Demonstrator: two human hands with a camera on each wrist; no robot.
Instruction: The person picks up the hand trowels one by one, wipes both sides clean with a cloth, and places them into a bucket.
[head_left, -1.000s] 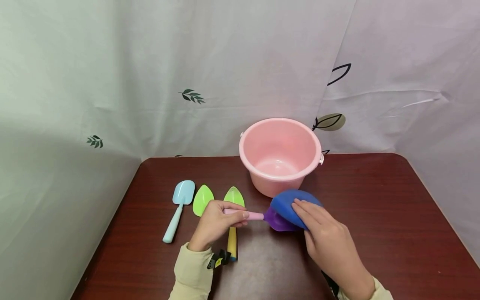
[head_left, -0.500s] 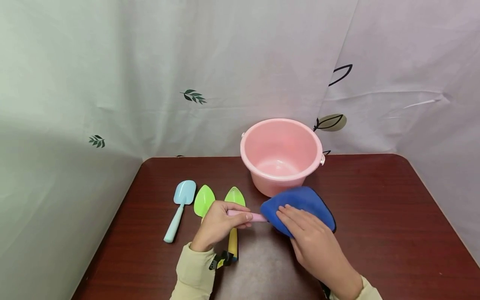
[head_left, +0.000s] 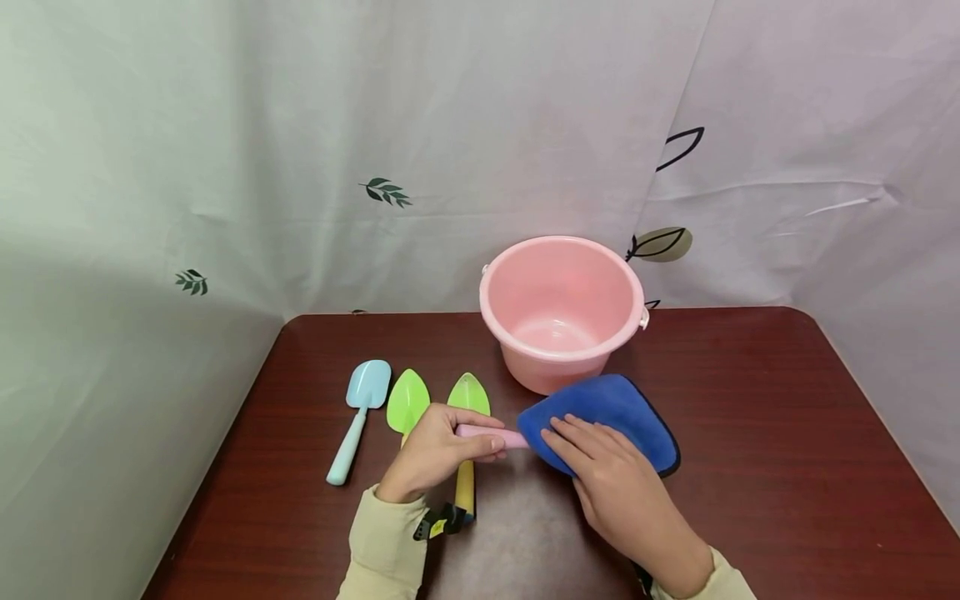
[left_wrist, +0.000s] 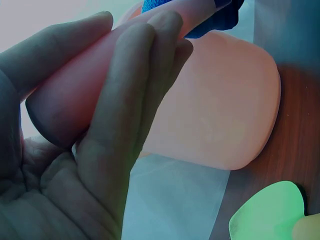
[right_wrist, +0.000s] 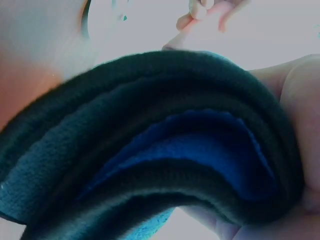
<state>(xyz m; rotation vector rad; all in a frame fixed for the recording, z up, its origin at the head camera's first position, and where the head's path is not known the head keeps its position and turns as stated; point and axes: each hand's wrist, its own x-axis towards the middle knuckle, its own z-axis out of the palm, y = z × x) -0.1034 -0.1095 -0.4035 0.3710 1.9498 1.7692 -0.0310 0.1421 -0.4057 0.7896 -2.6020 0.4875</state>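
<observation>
A person's left hand (head_left: 442, 450) pinches a pink handle (head_left: 506, 437) between the thumb on the near side and the fingers on the far side, those fingers pressed close together along it in the left wrist view. The handle lies roughly level, its far end running in under a blue cloth (head_left: 607, 404) with dark edging, so whatever head it carries is hidden. The right hand (head_left: 622, 492) holds that cloth, fingers side by side and nearly straight across its top, the thumb side tucked below the near edge; the thumb's tip cannot be made out. In the right wrist view the cloth bends in thick curved layers against the hand. Cloth and handle are just in front of an upright pink bucket (head_left: 555, 375), on its near side; whether the cloth touches the table (head_left: 787, 433) cannot be told. Left of the bucket lies a light-blue shovel (head_left: 349, 446), its blade pointing away from the person. Beside it are a left green trowel (head_left: 407, 400), its handle mostly hidden by the left hand, and a right green trowel (head_left: 468, 392), partly covered by that hand, with a yellow handle (head_left: 465, 487). Pale, leaf-printed fabric (head_left: 487, 125) hangs behind.
</observation>
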